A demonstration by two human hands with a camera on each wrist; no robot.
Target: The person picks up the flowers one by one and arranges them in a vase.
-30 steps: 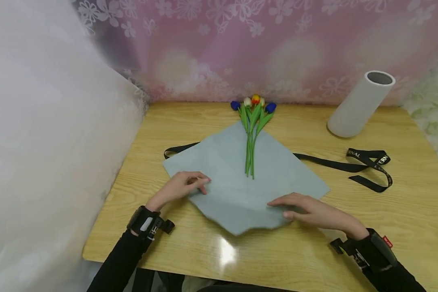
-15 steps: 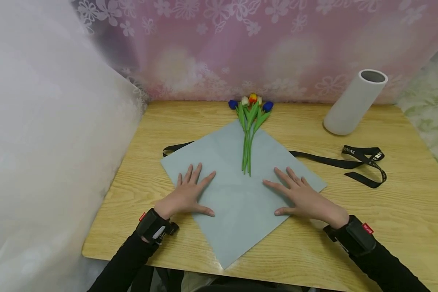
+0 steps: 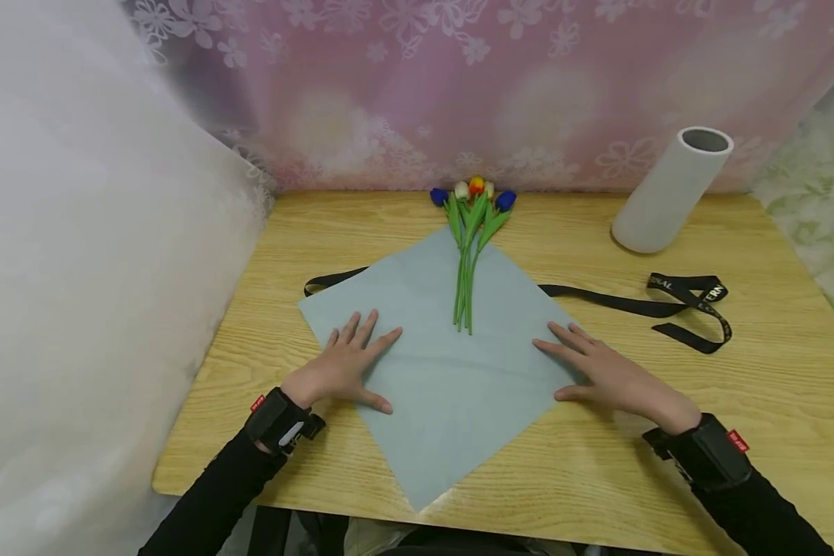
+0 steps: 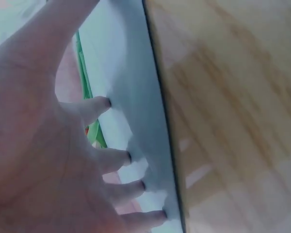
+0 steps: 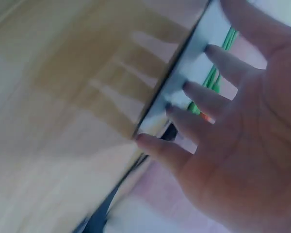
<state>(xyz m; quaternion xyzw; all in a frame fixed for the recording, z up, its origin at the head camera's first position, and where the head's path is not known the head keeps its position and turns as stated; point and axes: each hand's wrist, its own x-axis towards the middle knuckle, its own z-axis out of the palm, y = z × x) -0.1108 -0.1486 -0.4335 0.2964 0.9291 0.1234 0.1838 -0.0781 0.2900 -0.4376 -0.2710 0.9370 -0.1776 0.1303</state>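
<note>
Grey-blue sheet (image 3: 431, 417) is lying unfolded, tulips (image 3: 467, 245) already resting across its far corner, ribbon (image 3: 615, 304) extending untied past its edges. Left hand (image 3: 340, 371) and right hand (image 3: 611, 378) are touching its sides, fingers released.

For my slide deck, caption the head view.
Both hands spread at the edges of grey-blue paper, tulips lying over its far corner, black ribbon emerging from either side.

On the tabletop (image 3: 208, 432) here, a sheet (image 3: 445, 432) lies cornerwise, the left hand (image 3: 337, 372) on its left edge, the right hand (image 3: 611, 378) at its right. Tulips (image 3: 474, 220) lie on it, heads past its far corner. A ribbon (image 3: 611, 303) passes beneath, coming out both sides. Behind its right end stands a vase (image 3: 670, 193); a curtain (image 3: 403, 116) hangs behind everything.
</note>
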